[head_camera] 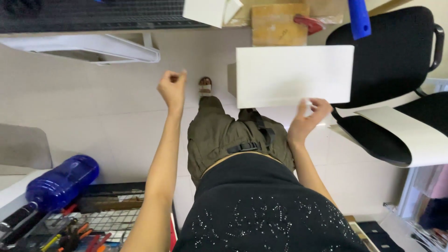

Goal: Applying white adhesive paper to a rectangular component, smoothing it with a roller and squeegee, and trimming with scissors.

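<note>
One white box [294,74], long axis sideways, right hand [305,121] gripping

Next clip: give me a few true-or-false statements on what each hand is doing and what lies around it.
1. The right hand holds a white rectangular sheet by its lower edge. True.
2. The left hand grips a hammer. False: it is closed in a loose fist and holds nothing visible.
3. A blue bottle lies at lower left. True.
4. The office chair is red. False: it is black.
</note>
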